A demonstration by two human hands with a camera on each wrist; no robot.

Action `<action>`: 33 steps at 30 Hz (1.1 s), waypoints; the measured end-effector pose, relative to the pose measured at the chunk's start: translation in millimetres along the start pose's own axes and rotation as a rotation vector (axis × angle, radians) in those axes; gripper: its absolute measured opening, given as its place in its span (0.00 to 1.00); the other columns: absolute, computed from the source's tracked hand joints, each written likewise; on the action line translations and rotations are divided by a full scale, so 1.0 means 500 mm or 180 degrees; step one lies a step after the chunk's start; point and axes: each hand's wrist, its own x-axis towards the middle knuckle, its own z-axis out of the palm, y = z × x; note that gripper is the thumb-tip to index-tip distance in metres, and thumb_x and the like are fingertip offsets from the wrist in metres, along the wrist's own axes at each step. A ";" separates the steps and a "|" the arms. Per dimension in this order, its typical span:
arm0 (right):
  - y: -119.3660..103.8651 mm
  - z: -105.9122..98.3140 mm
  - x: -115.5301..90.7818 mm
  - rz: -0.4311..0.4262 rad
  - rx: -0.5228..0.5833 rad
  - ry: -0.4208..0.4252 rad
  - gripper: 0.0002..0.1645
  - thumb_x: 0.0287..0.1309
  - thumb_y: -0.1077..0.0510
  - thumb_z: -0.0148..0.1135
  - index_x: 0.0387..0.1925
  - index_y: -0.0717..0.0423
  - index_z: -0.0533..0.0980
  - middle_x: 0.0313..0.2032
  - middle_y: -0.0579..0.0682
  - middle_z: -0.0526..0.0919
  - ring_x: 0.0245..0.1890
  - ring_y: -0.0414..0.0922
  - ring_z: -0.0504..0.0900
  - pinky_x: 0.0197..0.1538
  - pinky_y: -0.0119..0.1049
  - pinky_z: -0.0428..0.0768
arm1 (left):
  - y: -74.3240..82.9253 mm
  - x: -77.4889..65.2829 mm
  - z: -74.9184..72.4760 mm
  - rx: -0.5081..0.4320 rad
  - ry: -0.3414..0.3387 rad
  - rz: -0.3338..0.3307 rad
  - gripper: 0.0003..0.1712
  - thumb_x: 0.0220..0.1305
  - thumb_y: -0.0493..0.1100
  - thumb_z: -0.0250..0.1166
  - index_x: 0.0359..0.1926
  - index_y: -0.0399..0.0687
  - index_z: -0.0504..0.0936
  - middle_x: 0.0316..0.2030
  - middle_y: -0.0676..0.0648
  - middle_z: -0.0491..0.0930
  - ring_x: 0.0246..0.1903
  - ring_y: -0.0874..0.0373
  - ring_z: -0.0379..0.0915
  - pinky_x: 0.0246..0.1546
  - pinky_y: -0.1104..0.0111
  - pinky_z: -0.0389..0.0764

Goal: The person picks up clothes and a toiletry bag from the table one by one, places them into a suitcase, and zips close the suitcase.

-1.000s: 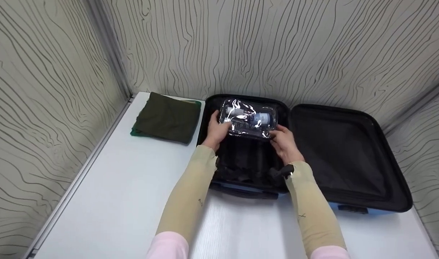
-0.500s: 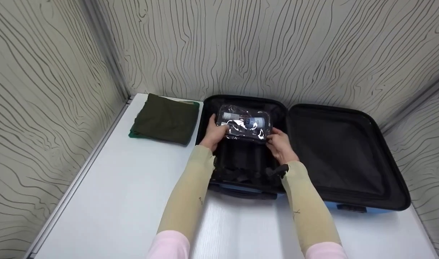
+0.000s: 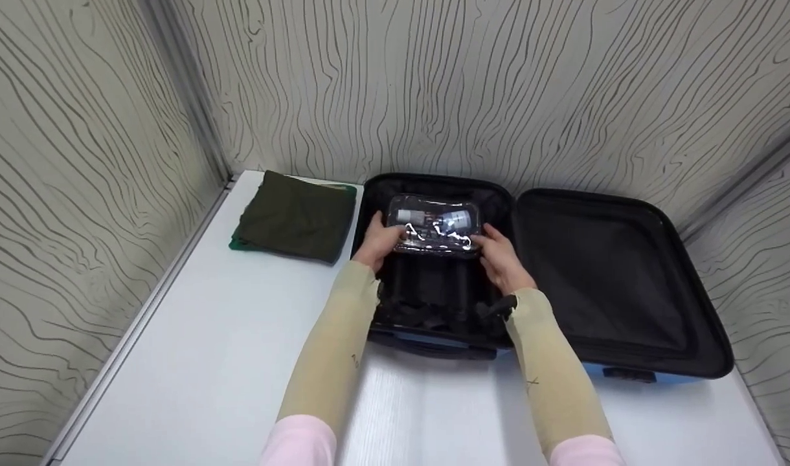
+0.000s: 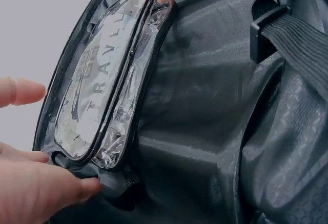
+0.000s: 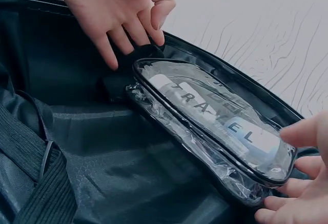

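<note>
A clear zip travel pouch [image 3: 434, 223] with black trim and "TRAVEL" lettering lies at the far end of the suitcase's left half [image 3: 427, 285]. Small bottles [image 5: 251, 134] show through its plastic. Beside the pouch's left end is my left hand [image 3: 380, 244]; the left wrist view shows its fingers [image 4: 23, 92] spread and apart from the plastic. At the other end, my right hand [image 3: 502, 259] holds the corner, thumb [image 5: 302, 133] at the upper edge and fingers lower down. The undersides of those right fingers are partly hidden.
The suitcase lid [image 3: 615, 272] lies opened out to the right. Folded dark green cloth [image 3: 298, 217] sits on the white table [image 3: 226, 349] to the left. A black strap with a buckle [image 4: 269, 32] lies inside the case. Patterned walls [image 3: 382, 84] stand behind and at both sides.
The pouch has come down and slightly nearer and left, into the suitcase, with both hands following it. My left fingers have since come off its left end.
</note>
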 end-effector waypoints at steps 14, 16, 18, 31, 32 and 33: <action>-0.018 0.001 -0.020 -0.0261 0.0177 0.0112 0.42 0.76 0.56 0.52 0.80 0.61 0.45 0.79 0.58 0.49 0.77 0.49 0.49 0.76 0.45 0.48 | 0.050 -0.018 -0.020 0.0052 -0.0102 0.0528 0.44 0.61 0.33 0.56 0.79 0.38 0.55 0.77 0.39 0.55 0.74 0.51 0.51 0.69 0.68 0.56; -0.023 0.004 -0.025 -0.0265 0.0227 0.0160 0.42 0.76 0.55 0.52 0.80 0.61 0.45 0.78 0.58 0.49 0.77 0.49 0.49 0.75 0.44 0.49 | 0.058 -0.022 -0.023 -0.0002 -0.0102 0.0614 0.42 0.62 0.32 0.55 0.78 0.38 0.57 0.76 0.38 0.57 0.75 0.51 0.51 0.69 0.69 0.56; -0.028 0.008 -0.031 -0.0305 0.0250 0.0190 0.42 0.76 0.55 0.52 0.80 0.60 0.45 0.79 0.58 0.49 0.77 0.49 0.49 0.75 0.43 0.49 | 0.066 -0.026 -0.028 -0.0017 -0.0085 0.0686 0.41 0.62 0.32 0.55 0.78 0.38 0.59 0.75 0.37 0.58 0.75 0.49 0.52 0.69 0.69 0.58; -0.051 0.025 -0.064 -0.0733 0.0461 0.0037 0.36 0.77 0.57 0.51 0.78 0.63 0.53 0.75 0.61 0.58 0.75 0.51 0.57 0.75 0.45 0.52 | 0.093 -0.039 -0.083 0.0145 -0.0001 0.1145 0.33 0.67 0.36 0.62 0.73 0.40 0.69 0.69 0.36 0.69 0.67 0.44 0.66 0.63 0.63 0.69; -0.051 0.027 -0.067 -0.0758 0.0452 0.0016 0.36 0.77 0.57 0.51 0.78 0.64 0.53 0.75 0.61 0.59 0.75 0.52 0.57 0.75 0.46 0.52 | 0.091 -0.038 -0.089 0.0205 0.0018 0.1208 0.32 0.67 0.36 0.63 0.72 0.40 0.70 0.68 0.36 0.70 0.67 0.44 0.67 0.63 0.63 0.69; -0.051 0.028 -0.070 -0.0781 0.0441 -0.0002 0.35 0.77 0.57 0.51 0.77 0.64 0.54 0.75 0.61 0.59 0.75 0.52 0.58 0.75 0.46 0.52 | 0.088 -0.038 -0.095 0.0264 0.0041 0.1275 0.32 0.68 0.36 0.63 0.72 0.40 0.71 0.68 0.36 0.70 0.66 0.44 0.68 0.64 0.62 0.69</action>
